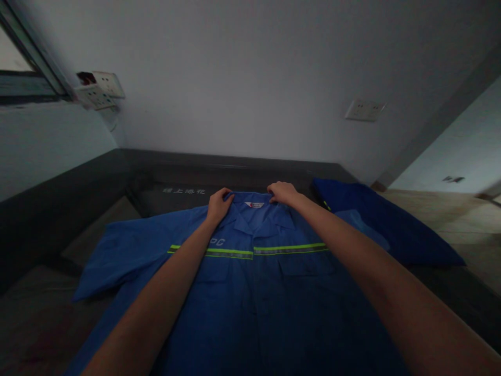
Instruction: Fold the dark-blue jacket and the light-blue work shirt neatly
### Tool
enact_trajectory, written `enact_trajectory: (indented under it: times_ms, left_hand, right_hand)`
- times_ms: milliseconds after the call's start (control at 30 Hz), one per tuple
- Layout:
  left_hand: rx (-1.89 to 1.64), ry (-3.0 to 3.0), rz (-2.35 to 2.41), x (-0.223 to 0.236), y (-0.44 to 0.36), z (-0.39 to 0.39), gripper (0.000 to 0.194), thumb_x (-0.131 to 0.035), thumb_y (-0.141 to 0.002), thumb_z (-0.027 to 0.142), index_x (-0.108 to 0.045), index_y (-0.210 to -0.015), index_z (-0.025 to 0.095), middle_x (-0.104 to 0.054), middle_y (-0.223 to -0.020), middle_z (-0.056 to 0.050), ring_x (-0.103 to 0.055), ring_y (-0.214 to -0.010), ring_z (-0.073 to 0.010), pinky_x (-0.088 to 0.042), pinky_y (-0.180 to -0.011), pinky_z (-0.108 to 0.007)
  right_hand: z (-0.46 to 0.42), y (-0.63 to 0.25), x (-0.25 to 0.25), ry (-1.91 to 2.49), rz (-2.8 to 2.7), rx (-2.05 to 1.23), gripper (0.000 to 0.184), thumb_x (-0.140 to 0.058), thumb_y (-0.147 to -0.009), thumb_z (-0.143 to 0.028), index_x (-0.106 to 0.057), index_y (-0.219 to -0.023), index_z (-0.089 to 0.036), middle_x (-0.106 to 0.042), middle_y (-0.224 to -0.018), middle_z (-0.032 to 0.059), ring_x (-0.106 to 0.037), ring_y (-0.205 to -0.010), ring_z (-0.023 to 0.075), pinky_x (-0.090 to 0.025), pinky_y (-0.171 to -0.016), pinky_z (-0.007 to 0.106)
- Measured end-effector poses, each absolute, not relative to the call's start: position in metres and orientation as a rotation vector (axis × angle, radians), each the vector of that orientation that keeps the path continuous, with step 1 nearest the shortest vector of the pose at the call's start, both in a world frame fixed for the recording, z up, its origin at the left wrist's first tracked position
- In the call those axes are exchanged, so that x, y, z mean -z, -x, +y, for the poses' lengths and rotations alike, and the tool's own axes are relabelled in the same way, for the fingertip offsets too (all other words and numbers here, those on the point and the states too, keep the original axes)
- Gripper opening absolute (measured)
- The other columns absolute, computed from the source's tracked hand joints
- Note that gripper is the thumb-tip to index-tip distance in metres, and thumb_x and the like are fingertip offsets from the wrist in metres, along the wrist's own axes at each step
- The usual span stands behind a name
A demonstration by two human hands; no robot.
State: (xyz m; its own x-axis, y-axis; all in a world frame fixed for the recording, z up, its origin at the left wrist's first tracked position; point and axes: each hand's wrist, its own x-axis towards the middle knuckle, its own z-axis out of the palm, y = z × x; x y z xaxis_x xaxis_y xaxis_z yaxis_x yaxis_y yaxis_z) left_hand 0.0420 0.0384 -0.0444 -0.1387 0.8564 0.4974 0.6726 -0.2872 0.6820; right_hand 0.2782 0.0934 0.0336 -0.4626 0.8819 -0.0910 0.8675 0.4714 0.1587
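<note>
A blue work shirt [242,282] with yellow-green and grey reflective bands lies spread out, front up and collar away from me. My left hand [219,204] pinches the left end of its collar, near the shoulder. At the collar's right end, my right hand [282,193] has its fingers closed on the fabric. Between them shows a white neck label [253,204]. The left sleeve [113,250] stretches out sideways, while my right forearm hides part of the other one. Pale letters on the chest are partly covered by my left forearm.
Darker blue folded fabric [383,219] lies on the right. Beneath the shirt is a dark sofa-like surface [172,201] with pale printed characters, its low back edge against a grey wall [235,78]. Wall sockets [365,110] are at right, others [99,91] at left beside a window.
</note>
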Motion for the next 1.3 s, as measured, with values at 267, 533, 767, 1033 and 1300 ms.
enact_trajectory:
  times_ms: [267, 533, 767, 1033, 1300]
  left_hand:
    - [-1.388, -1.913, 1.749, 0.043, -0.042, 0.038, 0.011, -0.055, -0.080, 0.025, -0.064, -0.084, 0.019, -0.069, -0.084, -0.003, -0.062, -0.080, -0.0195, -0.046, -0.077, -0.029]
    - [-1.379, -1.899, 1.764, 0.042, -0.043, 0.037, 0.010, -0.056, -0.079, 0.024, -0.065, -0.083, 0.019, -0.069, -0.084, -0.003, -0.062, -0.079, -0.0196, -0.046, -0.076, -0.028]
    - [-1.373, -1.889, 1.777, 0.043, -0.042, 0.038, 0.012, -0.055, -0.080, 0.025, -0.065, -0.084, 0.020, -0.069, -0.084, -0.003, -0.062, -0.079, -0.0192, -0.046, -0.076, -0.028]
    - [-1.347, -1.892, 1.788, 0.044, -0.042, 0.039, 0.012, -0.055, -0.079, 0.025, -0.065, -0.082, 0.020, -0.069, -0.082, -0.003, -0.062, -0.079, -0.0198, -0.046, -0.075, -0.029]
    - [-1.330, -1.894, 1.798, 0.047, -0.040, 0.041, 0.011, -0.056, -0.079, 0.026, -0.065, -0.083, 0.020, -0.068, -0.082, -0.003, -0.062, -0.077, -0.0193, -0.046, -0.074, -0.028]
  right_hand:
    - [0.096, -0.280, -0.035, -1.443, 2.634, -0.139, 0.014, -0.069, -0.079, -0.024, -0.070, -0.092, -0.021, -0.069, -0.103, 0.0100, -0.063, -0.102, 0.0246, -0.045, -0.080, 0.027]
    - [0.103, -0.284, -0.039, -1.328, 2.671, -0.050, 0.013, -0.062, -0.084, -0.024, -0.072, -0.091, -0.022, -0.071, -0.098, 0.0077, -0.063, -0.102, 0.0215, -0.042, -0.083, 0.024]
    - [0.104, -0.285, -0.035, -1.384, 2.642, -0.017, 0.019, -0.055, -0.089, -0.028, -0.072, -0.095, -0.023, -0.071, -0.102, 0.0073, -0.063, -0.102, 0.0204, -0.043, -0.084, 0.024]
    - [0.102, -0.286, -0.032, -1.678, 2.554, -0.038, 0.025, -0.073, -0.074, -0.030, -0.068, -0.097, -0.021, -0.068, -0.105, 0.0107, -0.063, -0.098, 0.0256, -0.047, -0.078, 0.030]
    - [0.116, -0.288, -0.026, -1.863, 2.511, 0.221, 0.020, -0.076, -0.069, -0.030, -0.072, -0.088, -0.021, -0.071, -0.094, 0.0051, -0.066, -0.090, 0.0196, -0.048, -0.073, 0.024]
